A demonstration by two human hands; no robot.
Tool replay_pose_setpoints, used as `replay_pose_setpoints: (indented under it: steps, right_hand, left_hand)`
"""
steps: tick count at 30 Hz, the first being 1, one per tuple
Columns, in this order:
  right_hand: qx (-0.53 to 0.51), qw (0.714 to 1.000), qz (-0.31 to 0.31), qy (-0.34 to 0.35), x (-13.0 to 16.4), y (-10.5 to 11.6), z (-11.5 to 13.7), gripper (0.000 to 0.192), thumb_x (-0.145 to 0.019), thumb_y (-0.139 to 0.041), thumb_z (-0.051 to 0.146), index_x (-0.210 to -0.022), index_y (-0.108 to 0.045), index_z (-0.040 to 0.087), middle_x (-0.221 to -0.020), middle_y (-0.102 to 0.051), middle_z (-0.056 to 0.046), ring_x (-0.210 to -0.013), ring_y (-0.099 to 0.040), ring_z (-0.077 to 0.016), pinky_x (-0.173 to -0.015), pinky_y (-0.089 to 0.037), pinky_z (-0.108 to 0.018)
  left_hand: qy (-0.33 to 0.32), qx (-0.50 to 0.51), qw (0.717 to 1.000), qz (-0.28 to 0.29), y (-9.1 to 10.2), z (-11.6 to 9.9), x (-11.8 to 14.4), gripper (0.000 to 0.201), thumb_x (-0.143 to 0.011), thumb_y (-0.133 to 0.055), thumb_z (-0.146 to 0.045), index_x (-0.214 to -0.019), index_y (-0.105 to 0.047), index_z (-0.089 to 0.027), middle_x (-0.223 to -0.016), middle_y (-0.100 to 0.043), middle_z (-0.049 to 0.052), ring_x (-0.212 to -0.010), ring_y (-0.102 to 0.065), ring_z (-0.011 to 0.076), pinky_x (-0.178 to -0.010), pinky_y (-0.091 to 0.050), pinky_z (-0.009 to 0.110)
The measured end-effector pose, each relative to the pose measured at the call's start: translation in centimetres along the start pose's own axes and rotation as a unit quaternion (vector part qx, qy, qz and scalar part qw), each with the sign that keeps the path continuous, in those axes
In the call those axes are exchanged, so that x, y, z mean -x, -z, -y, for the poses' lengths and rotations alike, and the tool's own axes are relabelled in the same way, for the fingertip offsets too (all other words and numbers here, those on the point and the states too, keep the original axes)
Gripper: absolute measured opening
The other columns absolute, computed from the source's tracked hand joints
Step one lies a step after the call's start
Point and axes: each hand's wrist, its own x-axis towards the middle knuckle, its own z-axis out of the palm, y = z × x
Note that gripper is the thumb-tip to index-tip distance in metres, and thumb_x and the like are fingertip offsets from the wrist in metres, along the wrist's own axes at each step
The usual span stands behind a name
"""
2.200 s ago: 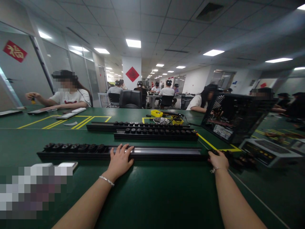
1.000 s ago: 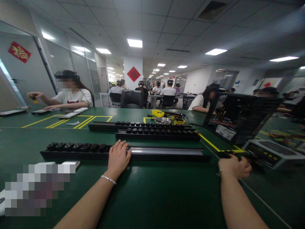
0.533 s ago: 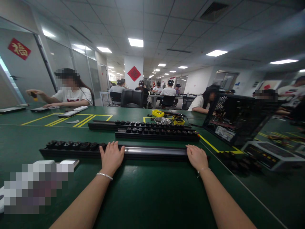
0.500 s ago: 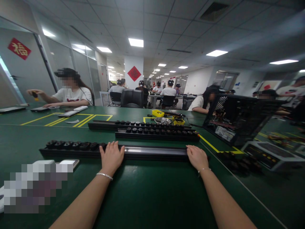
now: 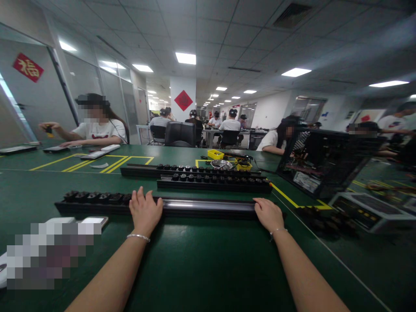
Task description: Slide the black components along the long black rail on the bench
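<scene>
A long black power track [image 5: 208,208] lies across the green table in front of me. Several black socket modules [image 5: 92,197] fill its left part, and the right part shows a bare shiny strip. My left hand [image 5: 145,211] rests on the track beside the last modules, fingers spread; its fingertips partly cover the modules. At the track's right end, my right hand [image 5: 269,213] is closed over the edge and steadies it. Beyond it lie two similar black tracks [image 5: 214,184], both carrying several modules.
White and grey items [image 5: 53,238], partly blurred, lie at the front left. An open computer case [image 5: 320,162], a grey power supply box [image 5: 372,212] and black parts [image 5: 325,221] stand on the right. Yellow trays [image 5: 216,154] sit behind the tracks. Co-workers [image 5: 99,125] sit around.
My left hand has slid a little left along the track, its fingers spreading and lifting. My right hand stays at the right end.
</scene>
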Motion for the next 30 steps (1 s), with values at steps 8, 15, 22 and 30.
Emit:
replay_pose_setpoints:
  steps: [8, 15, 22, 30]
  right_hand:
    - [0.005, 1.000, 0.008, -0.006, 0.0, 0.2, 0.2, 0.047, -0.088, -0.026, 0.031, -0.117, -0.062, 0.021, -0.126, -0.058, -0.003, -0.121, -0.047, -0.0207, -0.099, -0.035, -0.041]
    - [0.003, 1.000, 0.023, -0.014, -0.1, 0.2, 0.1, 0.048, -0.089, -0.025, 0.034, -0.119, -0.060, 0.022, -0.128, -0.057, -0.003, -0.122, -0.046, -0.0208, -0.100, -0.035, -0.041]
    - [0.001, 0.999, 0.029, -0.020, -0.1, 0.3, 0.3, 0.048, -0.088, -0.025, 0.033, -0.119, -0.060, 0.022, -0.128, -0.057, -0.003, -0.122, -0.046, -0.0207, -0.100, -0.034, -0.042]
    - [-0.001, 1.000, 0.017, -0.016, 0.0, 0.2, 0.2, 0.047, -0.087, -0.026, 0.031, -0.117, -0.061, 0.021, -0.127, -0.058, -0.003, -0.121, -0.046, -0.0208, -0.101, -0.034, -0.041]
  left_hand:
    - [-0.016, 0.014, 1.000, -0.021, -1.1, 1.0, -0.5, 0.051, -0.081, -0.042, -0.036, -0.120, -0.053, -0.005, -0.131, -0.046, 0.021, -0.127, -0.035, 0.0313, -0.106, -0.028, 0.044]
    - [-0.051, -0.002, 0.998, -0.025, -1.1, 1.1, -0.7, 0.050, -0.080, -0.040, -0.033, -0.117, -0.054, -0.004, -0.117, -0.057, 0.019, -0.117, -0.044, 0.0290, -0.103, -0.031, 0.041]
    - [-0.036, -0.003, 0.999, -0.019, -0.4, 0.6, -0.5, 0.046, -0.081, -0.039, -0.033, -0.116, -0.056, -0.008, -0.113, -0.060, 0.016, -0.111, -0.046, 0.0298, -0.093, -0.039, 0.040]
    - [-0.046, -0.007, 0.999, -0.017, -0.1, 0.4, -0.4, 0.043, -0.082, -0.040, -0.032, -0.114, -0.058, -0.009, -0.110, -0.061, 0.015, -0.108, -0.048, 0.0292, -0.090, -0.040, 0.039]
